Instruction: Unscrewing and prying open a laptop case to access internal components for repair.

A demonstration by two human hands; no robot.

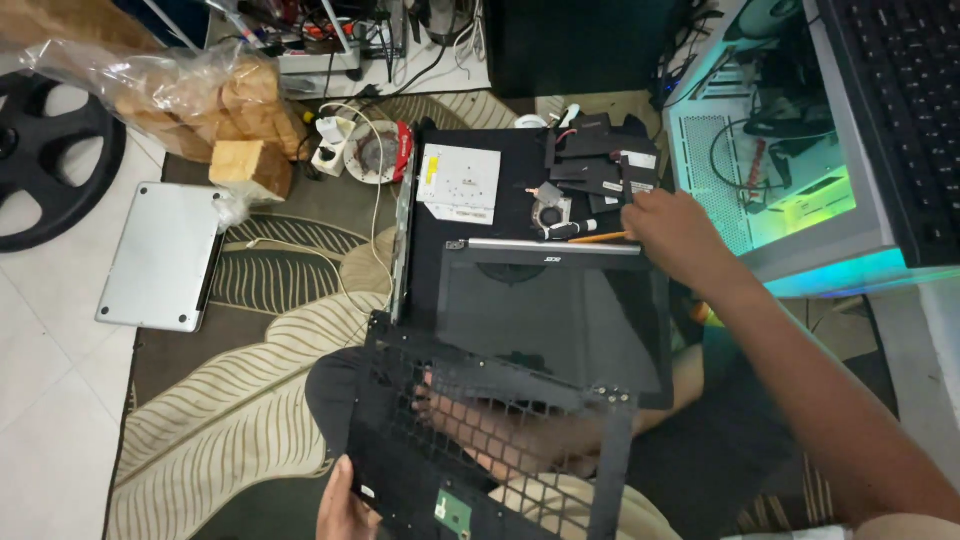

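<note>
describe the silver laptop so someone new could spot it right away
Start at the leaf-patterned rug and look to its left edge, where white floor tiles begin. The silver laptop lies there closed and flat, just below the bagged bread. Unlike the black laptop parts by the hands, it is whole, plain silver and untouched.

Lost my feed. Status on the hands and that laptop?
Left hand grips black keyboard frame at its lower edge. Right hand reaching at loose parts beyond the laptop screen. Nothing blocking.
</note>
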